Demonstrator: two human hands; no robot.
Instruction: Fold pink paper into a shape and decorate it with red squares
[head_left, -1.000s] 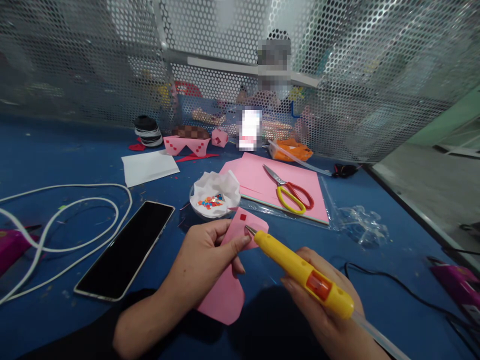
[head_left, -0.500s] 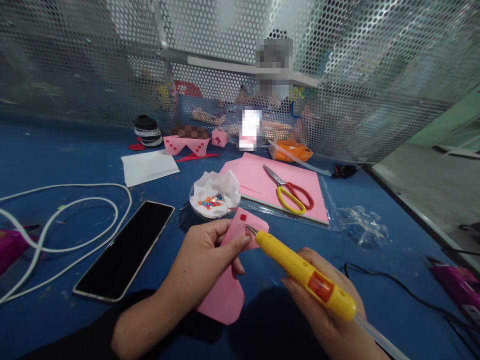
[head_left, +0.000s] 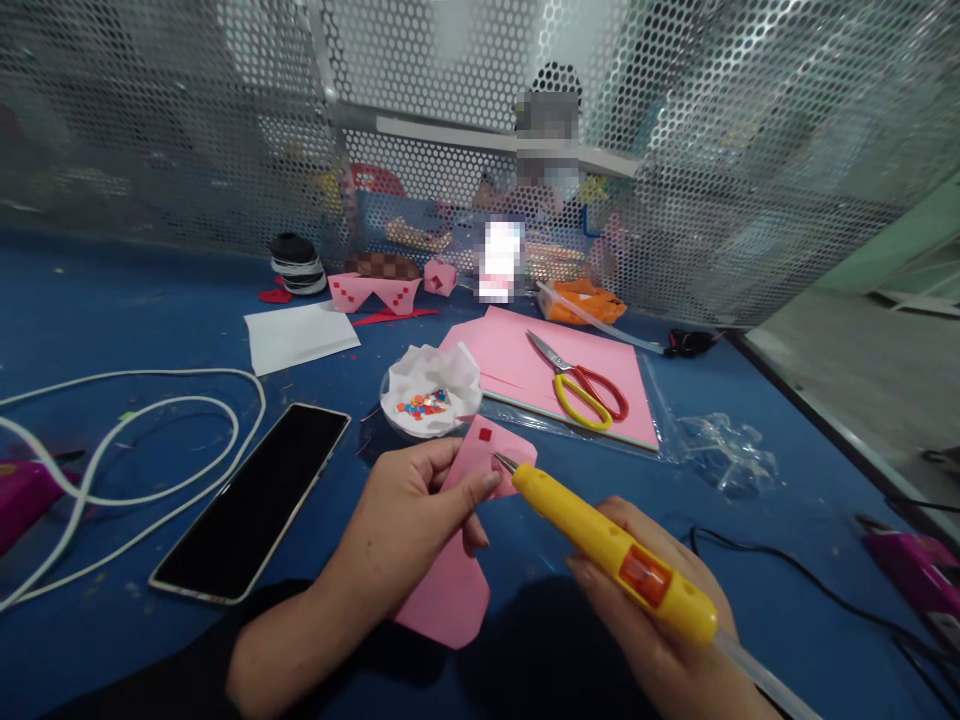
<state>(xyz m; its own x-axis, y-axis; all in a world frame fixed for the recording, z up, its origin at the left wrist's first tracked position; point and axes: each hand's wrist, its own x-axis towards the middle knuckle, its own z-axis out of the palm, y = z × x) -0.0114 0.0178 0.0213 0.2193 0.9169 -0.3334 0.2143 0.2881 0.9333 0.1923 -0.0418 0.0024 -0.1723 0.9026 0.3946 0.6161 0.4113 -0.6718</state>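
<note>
My left hand pinches a cut piece of pink paper between thumb and fingers. A small dark red square lies on its upper part. My right hand is closed around a yellow pen-like hot glue gun with an orange trigger and a clear stick at its back end. Its metal nozzle points at the paper just below the red square, at or very near the surface. Beyond the paper stands a bowl lined with white paper, holding tiny coloured pieces.
Scissors lie on a pack of pink sheets. To the left are a phone and a coiled white cable. Farther back sit folded pink paper shapes and a thread spool, before a perforated metal screen.
Hardly anything differs. The glue gun has shifted very slightly, its nozzle still by the same spot on the pink paper. My left hand keeps its hold.
</note>
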